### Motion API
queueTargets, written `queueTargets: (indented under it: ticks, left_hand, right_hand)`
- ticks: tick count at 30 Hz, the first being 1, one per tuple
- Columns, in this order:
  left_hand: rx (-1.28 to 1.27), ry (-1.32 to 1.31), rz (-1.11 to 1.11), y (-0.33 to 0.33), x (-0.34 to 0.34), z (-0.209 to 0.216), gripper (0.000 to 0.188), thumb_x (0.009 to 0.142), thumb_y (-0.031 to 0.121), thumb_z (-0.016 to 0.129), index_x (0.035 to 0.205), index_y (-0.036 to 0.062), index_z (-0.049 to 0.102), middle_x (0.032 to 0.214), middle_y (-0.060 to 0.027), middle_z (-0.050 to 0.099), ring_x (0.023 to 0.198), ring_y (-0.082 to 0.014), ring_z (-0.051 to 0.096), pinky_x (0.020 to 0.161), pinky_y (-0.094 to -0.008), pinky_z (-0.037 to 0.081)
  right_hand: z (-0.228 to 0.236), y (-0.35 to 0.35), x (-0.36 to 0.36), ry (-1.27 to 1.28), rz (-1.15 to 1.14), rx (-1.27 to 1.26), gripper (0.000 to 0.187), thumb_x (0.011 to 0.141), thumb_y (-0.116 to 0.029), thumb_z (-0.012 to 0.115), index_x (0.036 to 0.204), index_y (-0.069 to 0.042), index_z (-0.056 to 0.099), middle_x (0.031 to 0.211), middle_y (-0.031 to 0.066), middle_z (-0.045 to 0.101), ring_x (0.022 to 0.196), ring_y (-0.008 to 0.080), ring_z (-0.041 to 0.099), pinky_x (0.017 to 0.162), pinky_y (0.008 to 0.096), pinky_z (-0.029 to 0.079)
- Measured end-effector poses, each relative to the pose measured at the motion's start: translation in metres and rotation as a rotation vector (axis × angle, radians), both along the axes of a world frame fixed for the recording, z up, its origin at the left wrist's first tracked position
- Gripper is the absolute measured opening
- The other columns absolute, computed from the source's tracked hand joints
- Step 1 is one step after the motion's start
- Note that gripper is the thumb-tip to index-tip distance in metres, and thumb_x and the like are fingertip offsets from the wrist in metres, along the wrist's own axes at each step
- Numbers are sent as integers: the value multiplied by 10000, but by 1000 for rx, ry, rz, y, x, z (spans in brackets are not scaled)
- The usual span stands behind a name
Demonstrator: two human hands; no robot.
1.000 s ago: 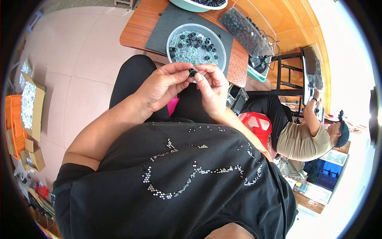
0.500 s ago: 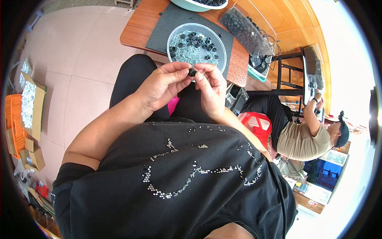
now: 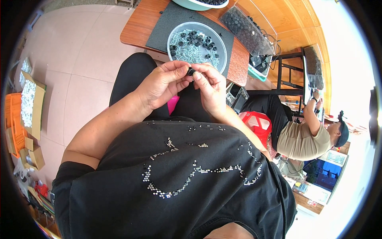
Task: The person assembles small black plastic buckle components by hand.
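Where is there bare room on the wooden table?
Free on the wooden table: left end beside dark mat, bar one black bit; near right corner, bordered by mat and clear bin. Crowded: clear bowl, left hand and right hand before it, far-side pale basin.

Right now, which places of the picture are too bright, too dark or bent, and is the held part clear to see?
Head view: the white area at far right is blown out; head view: corners fall to black, and lines on the tiled floor curve; head view: the black part is partly hidden between the left hand and right hand, too small for detail.
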State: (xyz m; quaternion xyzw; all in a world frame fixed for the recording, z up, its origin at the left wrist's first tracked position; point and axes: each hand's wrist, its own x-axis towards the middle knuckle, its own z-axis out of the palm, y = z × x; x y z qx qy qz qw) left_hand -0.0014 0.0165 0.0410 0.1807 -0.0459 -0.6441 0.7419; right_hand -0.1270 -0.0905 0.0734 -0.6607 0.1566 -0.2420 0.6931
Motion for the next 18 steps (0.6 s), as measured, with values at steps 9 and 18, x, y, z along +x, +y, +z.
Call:
queueTargets:
  ticks: [9, 18]
  left_hand:
    - [22, -28, 16, -2, -4, -3, 102, 906, 139, 601, 980, 70, 616, 907, -28, 633, 834, -106, 602, 794, -237, 499]
    - [42, 38, 14, -1, -9, -6, 97, 923, 153, 570, 959, 70, 605, 881, -27, 621, 795, -103, 587, 805, -258, 489]
  right_hand:
    - [-6, -1, 1, -36, 12, 11, 126, 878, 5, 588, 1002, 25, 592, 923, 63, 581, 749, 94, 594, 581, 207, 501]
    - [-7, -1, 3, 8, 55, 258, 72, 903, -52, 580, 969, -23, 569, 760, 24, 614, 679, 69, 571, 574, 185, 459]
